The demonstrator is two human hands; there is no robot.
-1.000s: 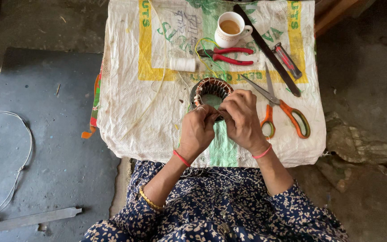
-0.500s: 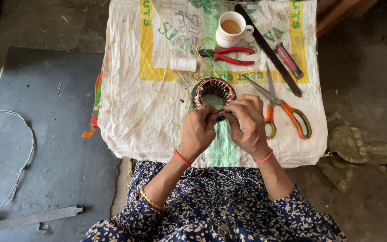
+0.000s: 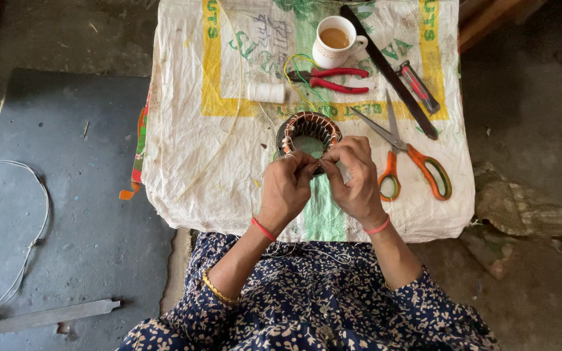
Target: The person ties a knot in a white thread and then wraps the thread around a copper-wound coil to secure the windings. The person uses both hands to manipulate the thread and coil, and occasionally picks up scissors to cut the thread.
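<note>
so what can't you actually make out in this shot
- Head view: the near rim of the wound coil ring is covered by both hands.
- Whatever the left hand and right hand pinch between their fingers is too small to tell.
- The black strip is cut off at its far end by the top edge.
- The flat metal bar runs off the left edge.

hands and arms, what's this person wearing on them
Both hands are bare. The left hand has a thin red band at the wrist, a ring on one finger, and a gold bangle further up the forearm. The right hand has a pink-red wristband. Sleeves are navy with a small pale floral print.
</note>
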